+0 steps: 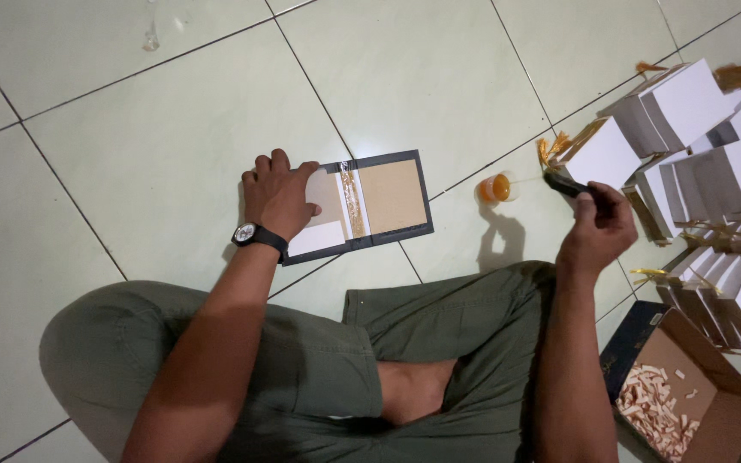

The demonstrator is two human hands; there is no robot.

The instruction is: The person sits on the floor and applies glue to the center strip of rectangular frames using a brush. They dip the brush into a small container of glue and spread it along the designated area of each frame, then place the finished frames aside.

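While the left hand (278, 195) presses flat, fingers spread, on the open dark cover (358, 206) at frame centre, the right hand (598, 225) pinches a dark brush (564, 183) — its drips or the small glue cup (497, 187) tipping could smear the floor (130, 129).

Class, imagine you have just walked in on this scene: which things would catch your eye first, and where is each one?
The left hand presses flat on an opened dark book cover lying on the pale floor tiles at centre. To the right, the right hand holds a dark brush near a small orange cup, with stacked white book blocks beyond.
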